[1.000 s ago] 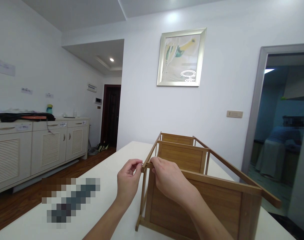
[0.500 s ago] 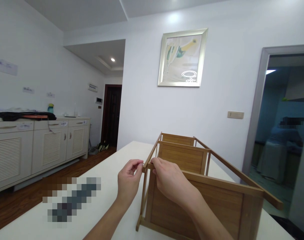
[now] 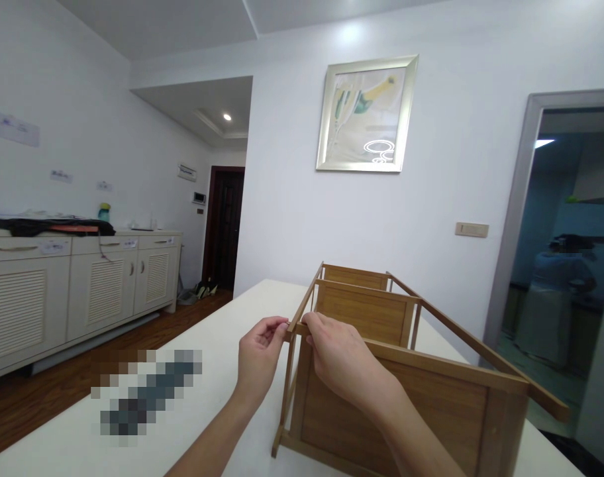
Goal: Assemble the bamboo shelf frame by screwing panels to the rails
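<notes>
A bamboo rack [image 3: 396,391] with panel shelves and thin rails lies on its side on the white table [image 3: 207,371]. My right hand [image 3: 339,361] grips the near upper corner of the rack, fingers curled over the top bar. My left hand [image 3: 259,358] is right beside it, thumb and fingers pinched at the end of that corner joint; whatever small thing it pinches is too small to make out.
A pixelated blurred patch [image 3: 143,394] covers part of the table's left side. White louvred cabinets [image 3: 73,291] line the left wall. A framed picture [image 3: 366,112] hangs ahead. A person [image 3: 555,291] stands in the doorway at right.
Both hands keep their place at the rack corner. The view has drifted slightly, and the person in the doorway has moved.
</notes>
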Available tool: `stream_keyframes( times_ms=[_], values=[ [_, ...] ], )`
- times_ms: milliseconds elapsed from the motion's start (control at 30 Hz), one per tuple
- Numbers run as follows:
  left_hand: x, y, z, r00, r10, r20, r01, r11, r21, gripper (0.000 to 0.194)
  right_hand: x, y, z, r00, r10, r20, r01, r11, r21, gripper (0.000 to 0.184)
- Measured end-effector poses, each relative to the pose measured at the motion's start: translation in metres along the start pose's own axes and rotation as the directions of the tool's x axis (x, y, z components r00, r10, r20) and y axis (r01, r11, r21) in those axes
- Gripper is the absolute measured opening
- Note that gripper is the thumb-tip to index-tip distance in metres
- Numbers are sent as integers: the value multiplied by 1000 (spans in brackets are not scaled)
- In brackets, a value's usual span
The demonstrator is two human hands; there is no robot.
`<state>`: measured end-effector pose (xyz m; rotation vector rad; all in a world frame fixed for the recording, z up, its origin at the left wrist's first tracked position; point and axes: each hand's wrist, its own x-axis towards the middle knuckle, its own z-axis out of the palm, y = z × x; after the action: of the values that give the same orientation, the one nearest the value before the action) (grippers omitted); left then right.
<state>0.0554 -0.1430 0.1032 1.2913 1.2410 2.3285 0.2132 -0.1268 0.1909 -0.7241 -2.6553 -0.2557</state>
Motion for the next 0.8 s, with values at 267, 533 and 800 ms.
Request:
stream_keyframes(
  times_ms=[267,533,800],
  values=[
    [0,9,-2,999,0,33,0,1000,28,28,-1,-2,9,996,-19,-83,13,997,-73,19],
    [1,1,3,997,-78,12,78,996,-44,27,-12,-8,71,811,-128,-571,-76,945,-319,48],
    [-1,1,0,995,-101,23,102,994,-39,25,-8,-4,102,652,-167,-740,-54,963,-264,48]
  ],
)
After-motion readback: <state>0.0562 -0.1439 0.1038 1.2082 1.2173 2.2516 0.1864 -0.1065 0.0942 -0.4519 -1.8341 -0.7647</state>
